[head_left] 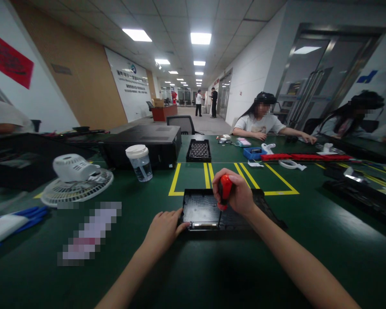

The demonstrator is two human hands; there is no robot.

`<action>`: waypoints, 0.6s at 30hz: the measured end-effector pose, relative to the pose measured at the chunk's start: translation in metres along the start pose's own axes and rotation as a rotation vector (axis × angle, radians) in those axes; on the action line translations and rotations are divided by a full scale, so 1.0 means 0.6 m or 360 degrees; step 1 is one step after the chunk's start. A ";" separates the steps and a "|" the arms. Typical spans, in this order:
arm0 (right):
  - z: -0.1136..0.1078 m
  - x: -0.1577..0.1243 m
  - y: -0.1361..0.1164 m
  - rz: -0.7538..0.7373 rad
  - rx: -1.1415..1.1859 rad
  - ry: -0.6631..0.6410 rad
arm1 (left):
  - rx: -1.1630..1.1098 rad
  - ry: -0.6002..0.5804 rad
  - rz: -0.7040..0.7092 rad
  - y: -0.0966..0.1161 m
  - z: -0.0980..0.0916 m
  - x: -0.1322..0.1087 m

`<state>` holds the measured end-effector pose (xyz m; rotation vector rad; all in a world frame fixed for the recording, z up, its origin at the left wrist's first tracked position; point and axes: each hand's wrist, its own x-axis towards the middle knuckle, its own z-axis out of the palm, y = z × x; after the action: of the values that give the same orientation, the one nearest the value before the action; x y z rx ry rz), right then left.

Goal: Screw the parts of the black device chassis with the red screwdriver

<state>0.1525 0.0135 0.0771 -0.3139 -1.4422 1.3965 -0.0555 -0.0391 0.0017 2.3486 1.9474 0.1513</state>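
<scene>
My right hand (pixel 236 191) is wrapped round the red and black handle of a screwdriver (pixel 225 191). The thin shaft points down, its tip against the near part of a black plastic casing (pixel 202 210). This shallow, rectangular casing lies on the green table in front of me, and my right forearm hides part of its right side. At the casing's left edge, my left hand (pixel 165 227) grips the near corner, thumb along the front and fingers at the side. A metallic strip (pixel 206 225) shows inside the casing near the front.
Left of me are a white fan (pixel 77 178), a lidded cup (pixel 139 163) and a large black box (pixel 141 143). Beyond the casing sits a black tray (pixel 198 150) of small parts. A blue bin (pixel 254 153) and tape roll (pixel 288 164) lie right; a co-worker (pixel 260 120) sits behind.
</scene>
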 end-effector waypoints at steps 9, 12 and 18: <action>-0.009 -0.007 -0.005 0.0046 -0.0012 -0.0018 | -0.0007 0.0008 -0.0011 -0.002 0.001 0.002; -0.013 -0.010 -0.007 0.0018 -0.0051 -0.0023 | -0.0020 -0.0013 -0.0013 0.000 -0.001 0.001; -0.019 -0.012 -0.008 0.0024 -0.0084 -0.0089 | 0.0017 -0.0001 -0.0001 0.001 -0.001 0.002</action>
<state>0.1666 0.0130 0.0753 -0.3219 -1.5272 1.3906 -0.0549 -0.0382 0.0025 2.3543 1.9538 0.1401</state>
